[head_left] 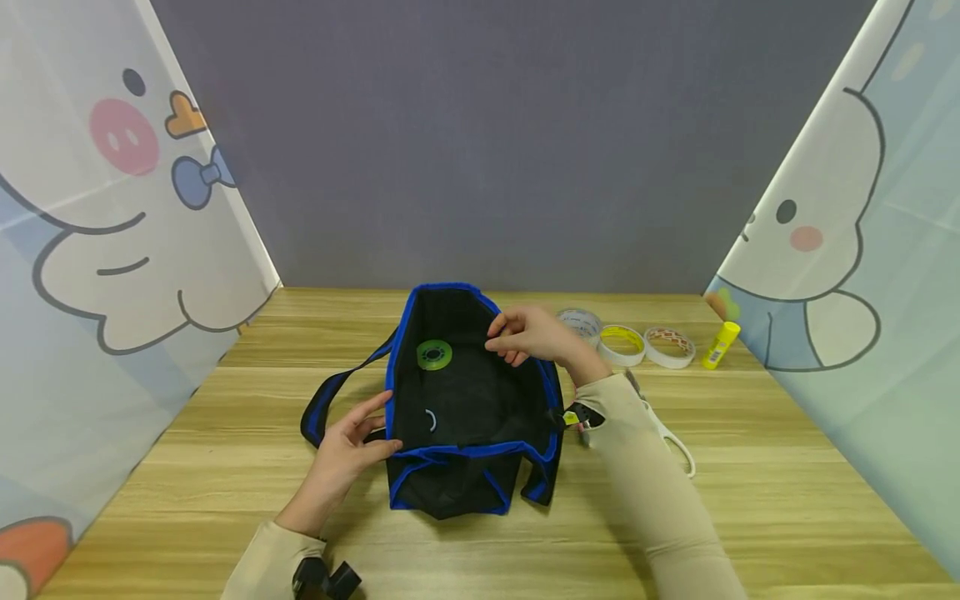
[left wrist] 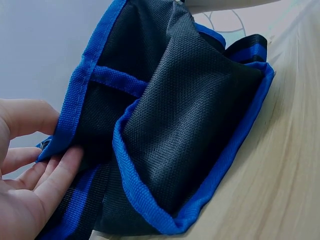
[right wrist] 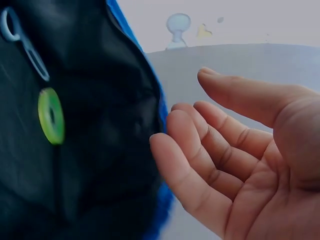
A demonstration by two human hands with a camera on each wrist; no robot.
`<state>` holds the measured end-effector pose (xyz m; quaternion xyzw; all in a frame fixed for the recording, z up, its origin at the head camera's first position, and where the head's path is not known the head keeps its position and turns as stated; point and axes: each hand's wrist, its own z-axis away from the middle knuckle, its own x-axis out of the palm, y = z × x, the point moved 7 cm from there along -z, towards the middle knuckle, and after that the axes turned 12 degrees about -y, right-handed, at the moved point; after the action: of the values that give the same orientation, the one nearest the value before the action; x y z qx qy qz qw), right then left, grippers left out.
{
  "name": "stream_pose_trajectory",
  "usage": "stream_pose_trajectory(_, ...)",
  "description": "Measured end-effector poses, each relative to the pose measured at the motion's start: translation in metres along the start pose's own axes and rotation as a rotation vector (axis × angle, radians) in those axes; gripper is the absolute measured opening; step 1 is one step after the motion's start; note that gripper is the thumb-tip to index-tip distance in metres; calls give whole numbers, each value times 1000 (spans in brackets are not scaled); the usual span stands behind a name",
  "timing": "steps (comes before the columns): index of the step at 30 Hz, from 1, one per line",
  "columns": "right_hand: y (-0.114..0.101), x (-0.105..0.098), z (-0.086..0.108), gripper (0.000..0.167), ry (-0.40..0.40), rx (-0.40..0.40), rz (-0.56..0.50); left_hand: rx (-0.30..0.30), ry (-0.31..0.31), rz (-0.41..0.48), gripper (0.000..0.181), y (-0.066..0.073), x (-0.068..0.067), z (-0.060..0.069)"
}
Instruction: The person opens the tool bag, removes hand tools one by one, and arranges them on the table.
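A black tool bag (head_left: 468, 400) with blue trim stands wide open on the wooden table. My left hand (head_left: 347, 446) grips its rim at the near left corner; in the left wrist view, fingers (left wrist: 60, 172) lie on both sides of the blue edge (left wrist: 75, 105). Over the bag's right side hovers my right hand (head_left: 528, 335), with fingers loosely bent and nothing in the palm (right wrist: 265, 195). Inside the bag are a green disc-shaped roll (head_left: 434, 355) and a pale looped piece (right wrist: 27, 45), whose kind I cannot tell.
Right of the bag, a clear tape roll (head_left: 579, 323), a yellow-lined roll (head_left: 622, 345), a white roll (head_left: 670, 347) and a yellow glue stick (head_left: 722, 345) stand in a row. White-handled scissors (head_left: 671, 437) lie partly behind my right forearm. A strap (head_left: 322, 408) loops out leftward.
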<state>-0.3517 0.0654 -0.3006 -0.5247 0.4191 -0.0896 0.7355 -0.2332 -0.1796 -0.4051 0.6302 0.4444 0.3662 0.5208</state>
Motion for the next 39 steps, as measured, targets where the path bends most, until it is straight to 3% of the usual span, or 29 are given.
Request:
stream_pose_trajectory(14,18,59,-50,18,-200,59,0,11,7,-12,71,1,-1,0)
stream_pose_trajectory(26,47,99,-70,12,-331,169,-105,8,11,-23,71,0,1,0)
stream_pose_trajectory(32,53,112,-76,8,-341,206,-34,14,4,-23,71,1,1,0)
stream_pose_trajectory(39,54,116,-80,16,-247,268,143,31,-6,-34,70,2,1,0)
